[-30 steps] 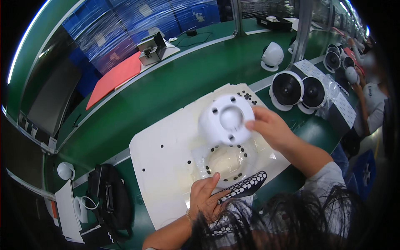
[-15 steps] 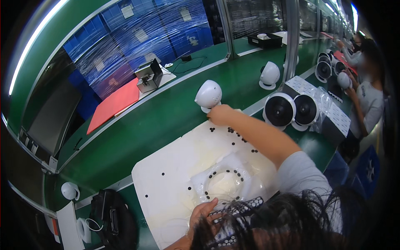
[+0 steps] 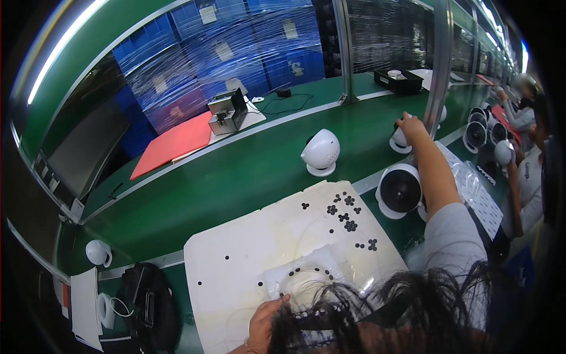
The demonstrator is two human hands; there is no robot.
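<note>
My right hand [image 3: 411, 125] reaches far out over the green belt and closes on the top of a small white round unit [image 3: 398, 141] beside a metal post. My left hand [image 3: 265, 321] lies low on the white foam board [image 3: 236, 259], fingertips touching a clear plastic ring holder [image 3: 300, 277] studded with small black pieces. Hair covers part of that hand, so its grip is unclear. Another white dome unit [image 3: 321, 153] stands alone on the belt. Several loose black pieces [image 3: 345, 212] lie on the board's far right corner.
A white unit with a black face [image 3: 401, 190] stands under my right forearm; more like it [image 3: 474, 135] stand farther right. A co-worker [image 3: 527, 171] sits at the right. A red mat [image 3: 174, 141], a small metal device [image 3: 227, 112] and wrapped blue crates [image 3: 236, 53] lie beyond. A black bag [image 3: 144, 301] is at lower left.
My right hand lifted the white dome off the board, set it on the belt and moved right to the other white unit. My left hand stayed on the board.
</note>
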